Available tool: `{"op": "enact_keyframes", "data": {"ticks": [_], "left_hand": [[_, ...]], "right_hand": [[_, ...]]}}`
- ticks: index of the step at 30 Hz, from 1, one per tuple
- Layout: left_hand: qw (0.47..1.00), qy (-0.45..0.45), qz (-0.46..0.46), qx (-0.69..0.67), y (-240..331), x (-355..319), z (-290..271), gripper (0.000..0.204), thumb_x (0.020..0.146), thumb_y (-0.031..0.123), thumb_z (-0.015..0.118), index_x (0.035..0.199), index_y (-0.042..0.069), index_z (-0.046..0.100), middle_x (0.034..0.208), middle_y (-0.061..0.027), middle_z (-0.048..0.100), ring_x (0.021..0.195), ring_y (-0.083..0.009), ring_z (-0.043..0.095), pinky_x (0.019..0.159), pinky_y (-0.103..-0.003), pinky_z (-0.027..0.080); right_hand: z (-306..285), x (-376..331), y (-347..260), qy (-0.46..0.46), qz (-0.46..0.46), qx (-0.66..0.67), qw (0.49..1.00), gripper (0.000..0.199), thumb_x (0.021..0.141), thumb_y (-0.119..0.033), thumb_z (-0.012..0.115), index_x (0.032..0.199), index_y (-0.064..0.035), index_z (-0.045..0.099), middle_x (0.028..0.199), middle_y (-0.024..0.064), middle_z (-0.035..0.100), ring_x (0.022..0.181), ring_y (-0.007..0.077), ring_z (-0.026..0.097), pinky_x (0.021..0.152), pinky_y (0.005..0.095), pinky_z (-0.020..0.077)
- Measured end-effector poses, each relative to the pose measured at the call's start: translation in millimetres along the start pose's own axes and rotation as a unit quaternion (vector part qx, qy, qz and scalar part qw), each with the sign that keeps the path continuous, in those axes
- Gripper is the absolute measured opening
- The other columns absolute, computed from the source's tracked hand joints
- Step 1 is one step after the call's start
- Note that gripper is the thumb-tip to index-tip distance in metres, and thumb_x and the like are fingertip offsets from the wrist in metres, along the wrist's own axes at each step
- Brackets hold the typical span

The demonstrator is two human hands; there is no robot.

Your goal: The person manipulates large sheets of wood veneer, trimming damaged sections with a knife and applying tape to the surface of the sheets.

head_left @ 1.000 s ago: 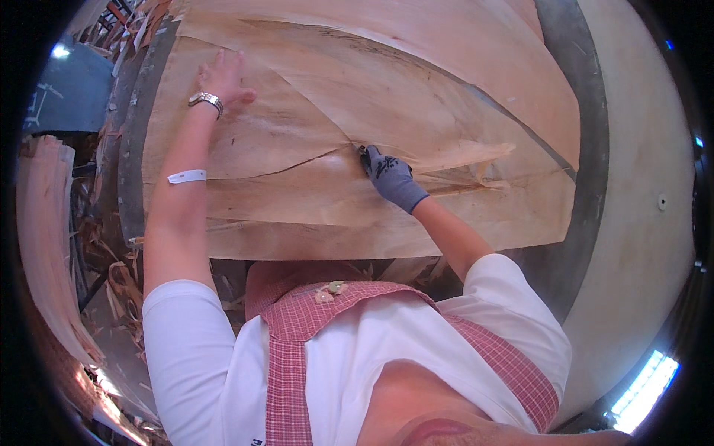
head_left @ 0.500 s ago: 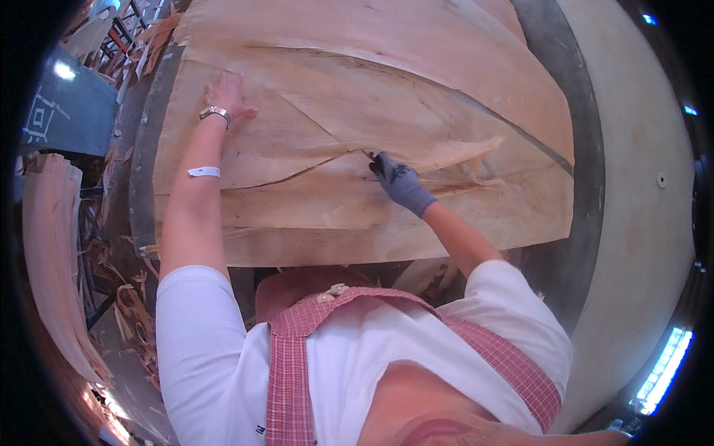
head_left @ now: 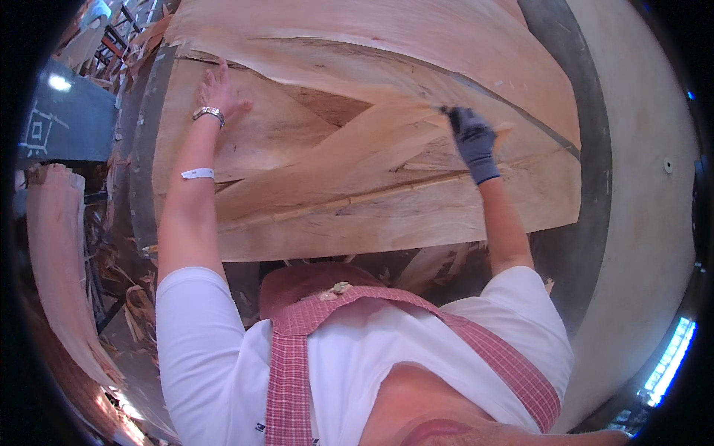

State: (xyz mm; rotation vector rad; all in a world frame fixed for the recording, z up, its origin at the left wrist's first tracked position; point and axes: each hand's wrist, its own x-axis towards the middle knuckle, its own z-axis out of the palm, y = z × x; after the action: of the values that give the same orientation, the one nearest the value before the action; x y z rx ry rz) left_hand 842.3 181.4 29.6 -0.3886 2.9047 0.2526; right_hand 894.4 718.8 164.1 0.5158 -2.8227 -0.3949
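Observation:
My left hand (head_left: 222, 95), bare with a metal-band watch (head_left: 209, 114), presses flat with fingers spread on the left part of a thin wood veneer sheet (head_left: 297, 236). My right hand (head_left: 472, 140) wears a grey glove with dark fingers. Its fingers are closed at the far right end of a torn, lifted veneer strip (head_left: 335, 160) that slants across the sheet. A small dark tip shows at those fingers; I cannot make out what it is. Left of the strip, a darker brown gap (head_left: 327, 105) is exposed between torn edges.
More veneer (head_left: 446, 37) lies beyond, its curved edge crossing the stack. A dark table border (head_left: 595, 141) runs along the right, beside a pale surface (head_left: 647, 193). On the left stand a blue-grey box (head_left: 71, 111) and a curved veneer bundle (head_left: 58, 245), with scraps around them.
My right hand has moved right and away from me, drawing the veneer strip up and across. A wider brown gap shows beneath. My left hand stays nearly in place.

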Motion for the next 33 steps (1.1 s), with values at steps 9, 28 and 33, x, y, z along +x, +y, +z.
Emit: {"op": "enact_keyframes", "data": {"ticks": [9,28,33], "left_hand": [[0.998,-0.042,-0.006,0.039,3.9,-14.1,-18.1,0.133,0.057,0.062,0.081,0.154,0.016,0.004,0.153,-0.0261,0.025,0.137,-0.0456,0.030,0.112,-0.050,0.028],[0.994,-0.101,-0.040,0.026,11.4,1.6,-15.7,0.140,0.053,0.060,0.085,0.154,0.010,0.002,0.157,-0.0205,0.017,0.144,-0.0406,0.017,0.116,-0.050,0.019],[0.994,-0.099,-0.051,-0.008,37.5,-6.3,-29.1,0.134,0.056,0.053,0.086,0.154,0.012,0.004,0.158,-0.0210,0.014,0.143,-0.0428,0.017,0.116,-0.048,0.023]], "right_hand": [[-48.9,-64.1,133.5,-0.005,0.360,-0.065,0.931,0.034,0.090,-0.020,0.055,0.118,0.0005,0.060,0.102,0.0243,0.067,0.096,0.0364,0.065,0.083,0.0429,0.0511],[-41.5,42.6,-401.5,-0.266,0.181,0.921,0.218,0.040,0.091,-0.039,0.066,0.114,-0.0088,0.057,0.083,-0.0004,0.064,0.053,0.0061,0.050,0.042,0.0223,0.0356],[-45.0,47.6,-365.9,-0.306,0.066,0.898,0.308,0.036,0.088,-0.033,0.070,0.113,-0.0100,0.060,0.082,0.0013,0.063,0.059,0.0059,0.053,0.044,0.0208,0.0379]]}}
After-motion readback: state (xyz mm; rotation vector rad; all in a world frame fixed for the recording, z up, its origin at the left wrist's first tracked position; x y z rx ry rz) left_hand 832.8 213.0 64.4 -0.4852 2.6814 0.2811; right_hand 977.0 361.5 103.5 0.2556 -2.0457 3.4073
